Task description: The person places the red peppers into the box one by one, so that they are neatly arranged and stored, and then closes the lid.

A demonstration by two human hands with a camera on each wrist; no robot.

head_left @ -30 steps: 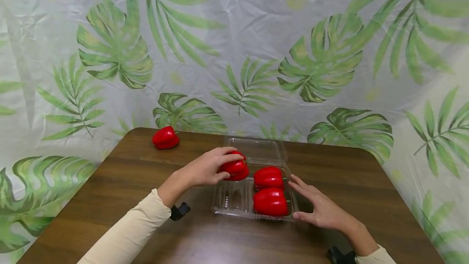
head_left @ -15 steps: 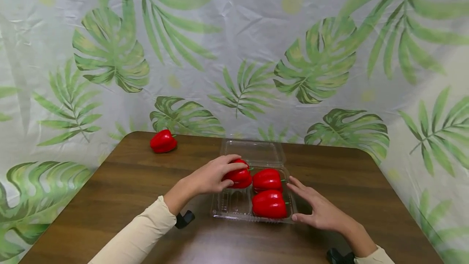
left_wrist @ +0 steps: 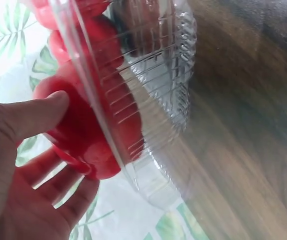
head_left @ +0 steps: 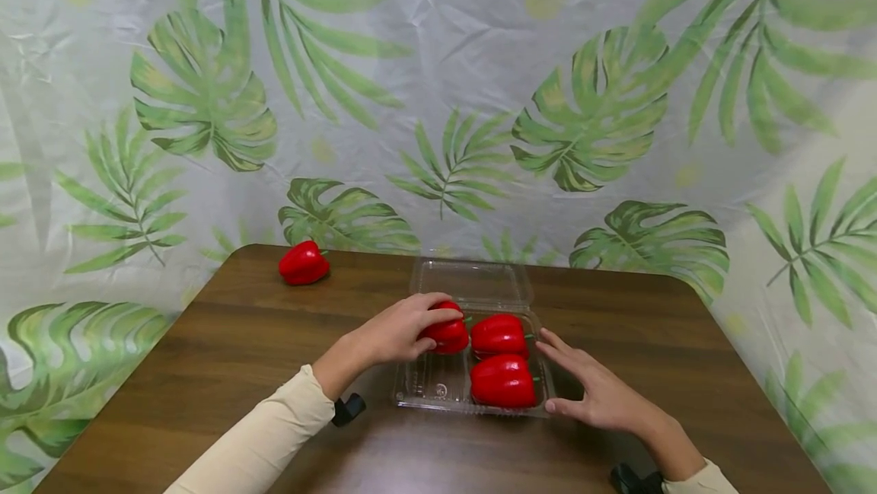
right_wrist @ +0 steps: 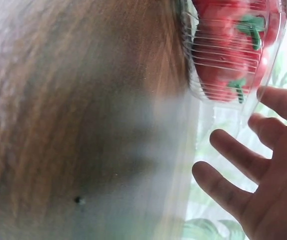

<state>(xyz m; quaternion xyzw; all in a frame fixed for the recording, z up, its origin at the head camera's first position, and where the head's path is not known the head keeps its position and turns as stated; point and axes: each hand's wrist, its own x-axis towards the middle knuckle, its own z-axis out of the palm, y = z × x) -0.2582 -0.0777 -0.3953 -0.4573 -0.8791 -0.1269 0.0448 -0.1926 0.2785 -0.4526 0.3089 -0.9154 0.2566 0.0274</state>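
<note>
In the head view, a clear plastic clamshell container [head_left: 435,393] lies unfolded on the table. Its right half holds two red bell peppers, one farther back [head_left: 499,336] and one nearer [head_left: 503,381]. My left hand [head_left: 390,334] grips a third red bell pepper [head_left: 448,337] at the back left of the container; the left wrist view has my thumb on one side of this pepper [left_wrist: 78,117] and fingers on the other. My right hand [head_left: 599,389] is spread along the container's right edge, fingertips at its rim. The right wrist view shows green stems through the clear wall.
Another red bell pepper [head_left: 304,263] sits at the table's back left. The clear lid [head_left: 473,282] lies folded back toward the far edge of the brown wooden table [head_left: 617,326]. Behind hangs a leaf-patterned cloth [head_left: 445,60].
My left hand has brought its pepper slightly nearer and to the right, lower into the container's back left, mostly in the first half second. The right hand has stayed at the container's edge.
</note>
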